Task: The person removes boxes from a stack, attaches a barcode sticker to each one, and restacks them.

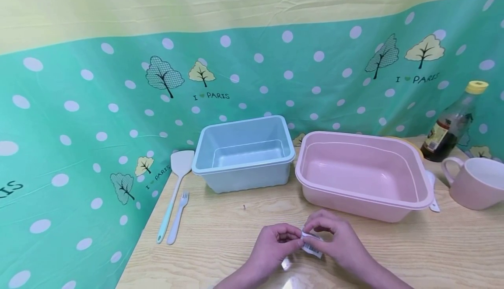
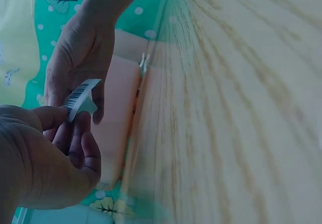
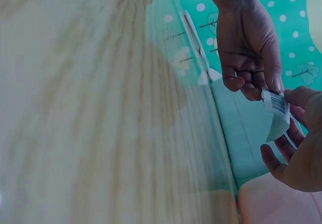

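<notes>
A small white packet point(image 1: 313, 246) with a printed barcode is between my two hands, above the wooden table in front of the pink basin. My left hand point(image 1: 272, 246) pinches one edge of it with thumb and fingertips. From the other side, my right hand point(image 1: 339, 241) pinches it as well. The left wrist view shows the packet point(image 2: 79, 99) bent, its barcode side visible and a pale part below. In the right wrist view the packet point(image 3: 276, 110) hangs between both thumbs. What it contains cannot be seen.
A blue basin point(image 1: 244, 177) and a pink basin point(image 1: 354, 203) stand behind the hands. At left lie a spatula point(image 1: 178, 179) and a fork point(image 1: 179, 219). A pink mug point(image 1: 474, 188) and a sauce bottle point(image 1: 449, 127) stand at right. A polka-dot cloth point(image 1: 252, 74) hangs behind.
</notes>
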Motion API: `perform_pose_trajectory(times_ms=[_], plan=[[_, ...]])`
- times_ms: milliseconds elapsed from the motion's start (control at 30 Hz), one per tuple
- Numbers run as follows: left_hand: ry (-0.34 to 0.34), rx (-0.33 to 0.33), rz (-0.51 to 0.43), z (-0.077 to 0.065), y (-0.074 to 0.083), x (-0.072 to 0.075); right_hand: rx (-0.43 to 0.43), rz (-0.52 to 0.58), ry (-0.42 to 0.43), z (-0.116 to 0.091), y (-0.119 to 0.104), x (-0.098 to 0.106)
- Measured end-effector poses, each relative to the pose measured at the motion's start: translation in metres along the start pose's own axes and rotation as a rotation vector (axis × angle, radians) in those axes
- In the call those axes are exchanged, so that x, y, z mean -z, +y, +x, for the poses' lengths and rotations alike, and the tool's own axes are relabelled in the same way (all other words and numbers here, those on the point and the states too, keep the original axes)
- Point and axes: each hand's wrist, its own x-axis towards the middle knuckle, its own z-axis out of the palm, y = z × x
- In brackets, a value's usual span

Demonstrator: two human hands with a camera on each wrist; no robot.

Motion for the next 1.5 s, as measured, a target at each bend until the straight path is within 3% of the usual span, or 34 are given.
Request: perform_pose_trajectory(times_ms=[233,500,900,1500], plan=[[0.001,0.005,-0.028,-0.001,0.0,-0.001,0.022,-0.007,0.007,-0.001,0.0,-0.001],[-0.004,-0.007,-0.027,-0.001,0.001,0.0,-0.01,0.016,0.008,-0.001,0.0,0.0],[0.017,0.029,-0.063,0.001,0.0,-0.001,-0.058,0.062,0.03,0.001,-0.001,0.001],[-0.009,0.104,-0.026,0.003,-0.006,0.002,-0.058,-0.005,0.21,0.005,-0.005,0.011]])
